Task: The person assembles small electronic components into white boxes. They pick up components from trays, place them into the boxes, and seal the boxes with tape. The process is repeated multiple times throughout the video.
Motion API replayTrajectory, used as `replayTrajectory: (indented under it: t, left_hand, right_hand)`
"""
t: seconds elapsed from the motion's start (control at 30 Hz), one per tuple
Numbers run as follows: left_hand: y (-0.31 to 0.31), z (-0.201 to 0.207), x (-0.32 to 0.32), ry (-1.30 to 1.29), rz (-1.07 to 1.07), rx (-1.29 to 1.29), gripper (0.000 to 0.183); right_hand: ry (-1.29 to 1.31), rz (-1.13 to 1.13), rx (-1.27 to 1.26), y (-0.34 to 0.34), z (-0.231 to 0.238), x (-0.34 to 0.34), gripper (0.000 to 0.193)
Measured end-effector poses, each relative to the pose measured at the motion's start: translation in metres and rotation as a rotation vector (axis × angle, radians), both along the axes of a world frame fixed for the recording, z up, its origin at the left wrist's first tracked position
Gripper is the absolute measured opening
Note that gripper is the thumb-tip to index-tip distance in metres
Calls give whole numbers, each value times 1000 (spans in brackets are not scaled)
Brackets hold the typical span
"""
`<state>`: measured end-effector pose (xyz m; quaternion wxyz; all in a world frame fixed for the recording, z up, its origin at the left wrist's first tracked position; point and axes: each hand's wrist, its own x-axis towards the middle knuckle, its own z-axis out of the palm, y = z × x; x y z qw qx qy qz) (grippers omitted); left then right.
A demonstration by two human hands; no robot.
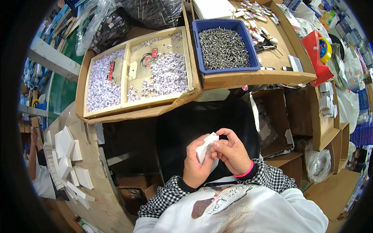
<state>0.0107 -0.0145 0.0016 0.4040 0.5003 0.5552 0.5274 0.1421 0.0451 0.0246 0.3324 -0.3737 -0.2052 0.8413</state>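
Note:
My left hand (194, 165) is closed around a small white box (204, 149), which tilts up and away from me in front of my chest. My right hand (236, 155), with a pink band at the wrist, has its thumb and bent fingers at the box's upper right end. Whether those fingertips pinch a flap or something small there is hidden. Several similar white boxes (82, 177) lie heaped and lined up on the wooden table (107, 198) at the left.
Beyond my hands stands a divided wooden tray (125, 79) of small white parts. A blue bin (254, 62) of metal screw-like pieces sits beside it. A cardboard tray (287, 73) holds small gadgets at the right. Open cartons (272, 116) stand below. Another person's arm (33, 159) shows far left.

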Motion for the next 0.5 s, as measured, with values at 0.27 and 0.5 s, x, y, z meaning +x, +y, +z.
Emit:
replayTrajectory:
  t: [0.27, 0.5]
  left_hand:
    - [0, 1, -1, 42, 34, 42, 50]
    - [3, 5, -6, 172, -35, 91, 45]
  right_hand:
    - [-52, -13, 18, -1, 4, -2, 36]
    - [-79, -10, 43, -2, 5, -4, 40]
